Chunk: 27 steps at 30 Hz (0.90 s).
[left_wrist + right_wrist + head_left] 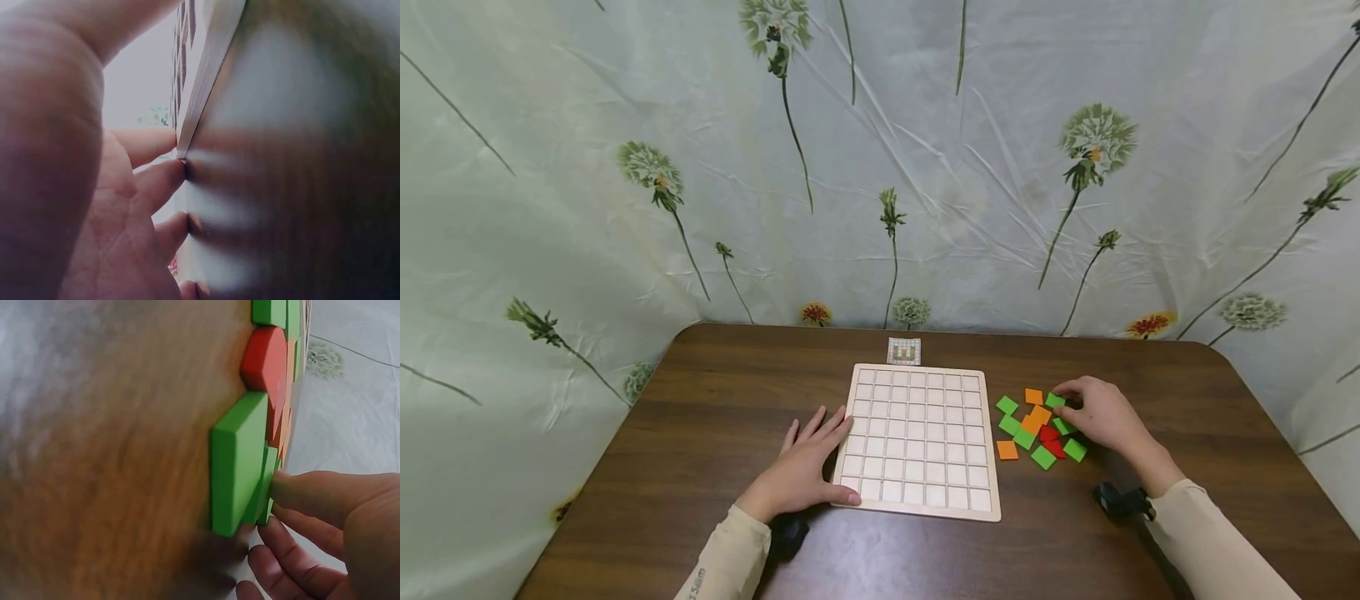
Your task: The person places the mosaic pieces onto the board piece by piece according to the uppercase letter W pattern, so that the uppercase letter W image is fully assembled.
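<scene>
A pale wooden grid board [917, 508] lies flat on the table. My left hand [801, 475] rests at its left side with fingers spread, fingertips touching the left edge and thumb on the near left corner. In the left wrist view, fingers [156, 147] meet the board's rim [206, 75]. To the right of the board, my right hand [1105, 412] reaches into a loose group of coloured tiles. Its thumb and fingers pinch a green tile [1055, 400] at the group's far right. Near that hand in the right wrist view are another green tile [240, 456] and a red piece [262, 359].
Several green, orange [1007, 450] and red [1049, 434] pieces lie close together, some touching or overlapping. A small pattern card [904, 351] lies behind the board. The brown table [722, 400] ends at a flower-printed curtain [925, 167].
</scene>
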### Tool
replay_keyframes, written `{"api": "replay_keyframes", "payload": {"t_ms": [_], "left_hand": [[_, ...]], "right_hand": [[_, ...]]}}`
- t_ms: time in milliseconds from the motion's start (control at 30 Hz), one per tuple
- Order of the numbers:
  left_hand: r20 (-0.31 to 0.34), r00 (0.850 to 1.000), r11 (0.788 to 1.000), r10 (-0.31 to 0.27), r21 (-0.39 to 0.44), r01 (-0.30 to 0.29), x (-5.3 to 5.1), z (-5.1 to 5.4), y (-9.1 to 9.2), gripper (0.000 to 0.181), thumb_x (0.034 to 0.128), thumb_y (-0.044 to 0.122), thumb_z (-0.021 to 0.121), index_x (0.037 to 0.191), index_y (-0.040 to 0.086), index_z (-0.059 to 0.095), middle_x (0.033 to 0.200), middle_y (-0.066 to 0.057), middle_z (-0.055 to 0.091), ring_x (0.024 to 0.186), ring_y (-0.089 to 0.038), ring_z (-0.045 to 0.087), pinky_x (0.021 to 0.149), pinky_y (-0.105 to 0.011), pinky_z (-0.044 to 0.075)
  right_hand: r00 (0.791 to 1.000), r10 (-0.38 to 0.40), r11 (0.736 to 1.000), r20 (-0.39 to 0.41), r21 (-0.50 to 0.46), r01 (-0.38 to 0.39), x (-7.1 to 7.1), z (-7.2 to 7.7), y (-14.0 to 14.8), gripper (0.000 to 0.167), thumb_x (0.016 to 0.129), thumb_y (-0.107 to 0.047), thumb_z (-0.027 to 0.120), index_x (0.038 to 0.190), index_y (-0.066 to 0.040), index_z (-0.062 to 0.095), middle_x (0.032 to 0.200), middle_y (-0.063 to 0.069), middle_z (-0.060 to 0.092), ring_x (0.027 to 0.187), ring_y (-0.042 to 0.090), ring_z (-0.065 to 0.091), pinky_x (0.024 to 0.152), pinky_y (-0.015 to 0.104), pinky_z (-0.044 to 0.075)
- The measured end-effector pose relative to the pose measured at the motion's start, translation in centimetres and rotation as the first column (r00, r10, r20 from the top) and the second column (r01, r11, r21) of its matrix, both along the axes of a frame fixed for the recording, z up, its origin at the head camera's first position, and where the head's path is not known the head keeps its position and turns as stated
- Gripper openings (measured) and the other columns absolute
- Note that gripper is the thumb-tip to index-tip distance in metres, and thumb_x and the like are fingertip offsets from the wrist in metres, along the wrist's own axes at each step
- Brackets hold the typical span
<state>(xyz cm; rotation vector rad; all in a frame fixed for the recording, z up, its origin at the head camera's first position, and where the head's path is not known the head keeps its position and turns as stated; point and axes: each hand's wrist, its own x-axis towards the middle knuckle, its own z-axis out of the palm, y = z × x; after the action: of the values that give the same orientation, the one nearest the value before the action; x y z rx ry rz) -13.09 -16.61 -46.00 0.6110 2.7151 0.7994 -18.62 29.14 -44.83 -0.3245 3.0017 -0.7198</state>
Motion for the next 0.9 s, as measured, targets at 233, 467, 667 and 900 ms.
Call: {"api": "replay_keyframes", "payload": {"t_ms": [233, 467, 667, 900], "left_hand": [[-0.013, 1.0, 1.0, 0.01, -0.001, -0.01, 0.1, -0.1, 0.1, 0.112, 0.0704, 0.054, 0.087, 0.157, 0.006, 0.034, 0.165, -0.009, 0.025, 0.154, -0.036, 0.008, 0.116, -0.066, -0.001], [-0.03, 0.999, 1.0, 0.015, -0.015, -0.016, 0.0, 0.0, 0.1, 0.113, 0.0697, 0.054, 0.087, 0.157, 0.007, 0.034, 0.165, -0.007, 0.026, 0.154, -0.034, 0.01, 0.116, -0.065, 0.0], [-0.032, 0.999, 1.0, 0.016, -0.006, -0.016, 0.1, 0.0, 0.1, 0.113, 0.0692, 0.054, 0.087, 0.157, 0.006, 0.035, 0.165, -0.007, 0.026, 0.154, -0.034, 0.01, 0.116, -0.066, 0.0], [-0.025, 1.0, 1.0, 0.016, -0.004, -0.016, 0.1, -0.1, 0.1, 0.114, 0.0688, 0.056, 0.087, 0.157, 0.007, 0.034, 0.165, -0.007, 0.026, 0.154, -0.034, 0.01, 0.116, -0.066, 0.001]], "right_hand": [[1.0, 0.013, 1.0, -0.022, -0.02, -0.014, 0.2, -0.2, 0.4, 0.027, 0.09, -0.009, 0.072, 0.113, 0.006, 0.071, 0.105, 0.021, 0.067, 0.096, 0.039, 0.064, 0.083, 0.058, 0.052], [0.997, 0.008, 0.999, -0.072, -0.048, -0.012, 0.8, 0.5, 0.2, 0.03, 0.091, -0.011, 0.073, 0.116, 0.005, 0.071, 0.111, 0.024, 0.066, 0.099, 0.041, 0.065, 0.084, 0.058, 0.053], [0.994, 0.009, 0.997, -0.112, -0.078, -0.017, 1.3, 1.1, -1.0, 0.028, 0.091, -0.01, 0.073, 0.116, 0.004, 0.072, 0.109, 0.023, 0.065, 0.092, 0.038, 0.067, 0.08, 0.056, 0.055], [0.991, 0.007, 0.995, -0.13, -0.098, -0.02, 1.6, 1.5, -2.5, 0.03, 0.091, -0.009, 0.074, 0.118, 0.002, 0.072, 0.108, 0.021, 0.065, 0.089, 0.035, 0.067, 0.077, 0.053, 0.057]]}}
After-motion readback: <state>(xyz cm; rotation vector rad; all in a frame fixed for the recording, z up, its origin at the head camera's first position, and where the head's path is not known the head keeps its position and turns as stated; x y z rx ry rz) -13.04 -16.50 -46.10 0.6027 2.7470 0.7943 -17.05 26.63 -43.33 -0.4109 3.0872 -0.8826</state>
